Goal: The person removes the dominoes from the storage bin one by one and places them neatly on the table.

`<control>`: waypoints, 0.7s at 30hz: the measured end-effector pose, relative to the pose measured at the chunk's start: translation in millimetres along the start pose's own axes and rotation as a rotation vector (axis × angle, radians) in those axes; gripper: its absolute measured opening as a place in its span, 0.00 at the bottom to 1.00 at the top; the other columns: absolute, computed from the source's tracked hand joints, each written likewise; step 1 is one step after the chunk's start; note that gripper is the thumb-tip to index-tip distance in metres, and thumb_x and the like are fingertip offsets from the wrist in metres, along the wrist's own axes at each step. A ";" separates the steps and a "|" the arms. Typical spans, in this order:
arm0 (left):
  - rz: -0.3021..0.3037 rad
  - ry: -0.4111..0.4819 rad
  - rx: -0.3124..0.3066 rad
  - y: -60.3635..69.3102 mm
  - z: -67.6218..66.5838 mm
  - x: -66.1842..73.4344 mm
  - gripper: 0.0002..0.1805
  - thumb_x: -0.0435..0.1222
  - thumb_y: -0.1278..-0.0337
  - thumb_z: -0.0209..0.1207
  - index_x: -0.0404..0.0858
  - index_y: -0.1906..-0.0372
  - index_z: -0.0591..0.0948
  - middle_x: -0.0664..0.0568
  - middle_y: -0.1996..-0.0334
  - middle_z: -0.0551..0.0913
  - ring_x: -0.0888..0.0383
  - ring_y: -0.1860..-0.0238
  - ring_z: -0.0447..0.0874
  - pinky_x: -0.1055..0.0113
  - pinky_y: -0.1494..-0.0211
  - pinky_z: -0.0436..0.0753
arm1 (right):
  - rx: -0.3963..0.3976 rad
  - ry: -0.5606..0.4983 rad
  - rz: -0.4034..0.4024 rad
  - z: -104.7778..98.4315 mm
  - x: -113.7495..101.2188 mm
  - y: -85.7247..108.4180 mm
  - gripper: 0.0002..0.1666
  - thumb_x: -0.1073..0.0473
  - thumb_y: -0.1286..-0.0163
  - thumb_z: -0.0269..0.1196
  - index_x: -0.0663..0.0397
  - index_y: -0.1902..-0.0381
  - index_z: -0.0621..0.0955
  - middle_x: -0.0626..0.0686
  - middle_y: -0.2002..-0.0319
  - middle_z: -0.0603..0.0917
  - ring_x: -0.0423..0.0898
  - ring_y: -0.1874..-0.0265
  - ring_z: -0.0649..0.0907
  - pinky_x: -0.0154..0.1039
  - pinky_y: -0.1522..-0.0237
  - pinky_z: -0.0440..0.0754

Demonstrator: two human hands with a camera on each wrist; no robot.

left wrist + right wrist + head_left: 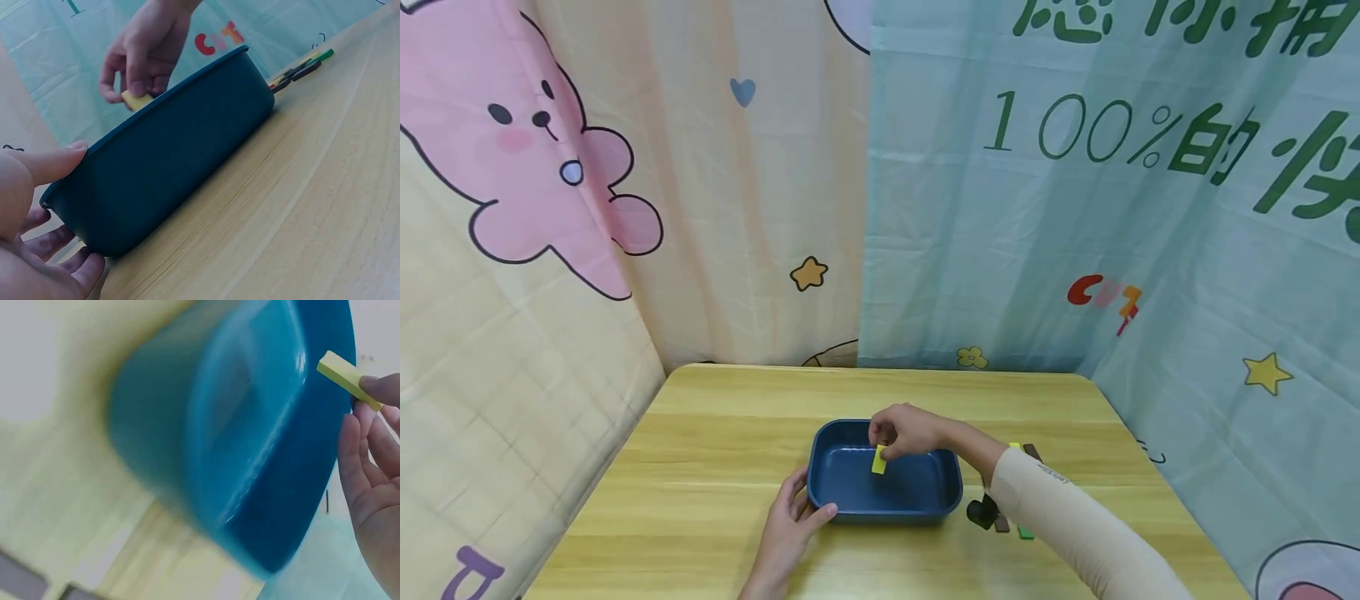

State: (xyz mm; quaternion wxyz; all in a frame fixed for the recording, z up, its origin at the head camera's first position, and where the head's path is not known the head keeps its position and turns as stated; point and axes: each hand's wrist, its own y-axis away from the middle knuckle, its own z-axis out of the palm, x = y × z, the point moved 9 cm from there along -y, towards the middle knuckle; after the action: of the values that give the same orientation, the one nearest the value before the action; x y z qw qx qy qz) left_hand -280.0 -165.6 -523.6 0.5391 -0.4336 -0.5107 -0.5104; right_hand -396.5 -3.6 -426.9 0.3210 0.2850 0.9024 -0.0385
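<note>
A dark blue rectangular tub [895, 497] with rounded corners stands on the wooden table. My left hand [786, 525] holds its left front corner, the thumb on the rim and the fingers against the outer wall, as the left wrist view also shows. Above the tub's open top, my right hand [912, 430] pinches a small yellow block [878, 461] between thumb and fingers. In the right wrist view the yellow block [347, 376] slants over the tub's interior, its free end pointing away from the fingertips.
Right of the tub, partly behind the right forearm, lie several flat blocks, among them a green block [1026, 532] and a brown block [1002, 524]. A black device [981, 512] is at the right wrist. Printed curtains [760, 208] surround the wooden table [700, 467].
</note>
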 end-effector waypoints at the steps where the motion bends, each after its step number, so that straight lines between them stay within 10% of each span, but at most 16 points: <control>1: 0.002 -0.002 0.000 0.5 -0.3 -0.3 0.47 0.33 0.39 0.72 0.33 0.21 0.59 0.32 0.23 0.59 0.34 0.26 0.63 0.51 0.30 0.75 | 0.022 -0.023 0.007 -1.4 3.5 7.1 0.06 0.67 0.34 0.69 0.56 0.60 0.85 0.42 0.69 0.83 0.37 0.70 0.79 0.33 0.64 0.82; 21: -0.011 -0.015 0.010 -0.1 0.0 -0.5 0.47 0.33 0.40 0.73 0.33 0.21 0.59 0.33 0.23 0.59 0.34 0.26 0.63 0.53 0.31 0.76 | 0.280 -0.248 0.092 -20.3 46.9 74.6 0.09 0.64 0.27 0.67 0.62 0.53 0.89 0.48 0.62 0.88 0.44 0.66 0.84 0.39 0.62 0.86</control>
State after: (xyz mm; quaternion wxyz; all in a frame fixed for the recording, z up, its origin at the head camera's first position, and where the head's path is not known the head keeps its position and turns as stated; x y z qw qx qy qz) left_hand -280.1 -165.6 -524.2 0.5346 -0.4317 -0.5196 -0.5078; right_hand -397.2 86.7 -430.6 0.3882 0.3611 0.8278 -0.1837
